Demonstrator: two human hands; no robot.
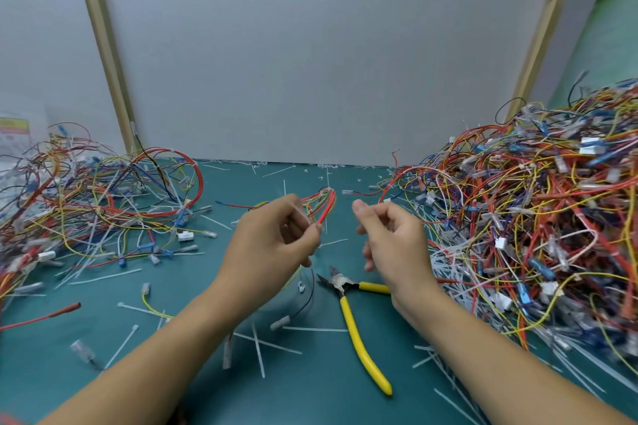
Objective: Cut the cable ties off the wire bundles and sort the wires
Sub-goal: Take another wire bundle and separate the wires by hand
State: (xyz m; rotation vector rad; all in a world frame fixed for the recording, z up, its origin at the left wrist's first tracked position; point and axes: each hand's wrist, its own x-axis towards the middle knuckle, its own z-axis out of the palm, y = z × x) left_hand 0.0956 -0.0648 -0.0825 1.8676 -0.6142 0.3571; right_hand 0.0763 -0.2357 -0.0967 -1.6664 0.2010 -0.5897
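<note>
My left hand holds a small bundle of red, yellow and green wires above the green table; the loop of wires sticks up past my fingertips. My right hand hovers just to the right of it with the fingers loosely curled and nothing visible in them. The yellow-handled cutters lie on the table below and between my hands, jaws pointing left. A big tangled heap of bundled wires fills the right side. A flatter pile of loose wires lies on the left.
Cut white cable ties litter the green table around the cutters and along the back edge. A grey partition wall with wooden posts closes the back. A loose red wire lies at the front left.
</note>
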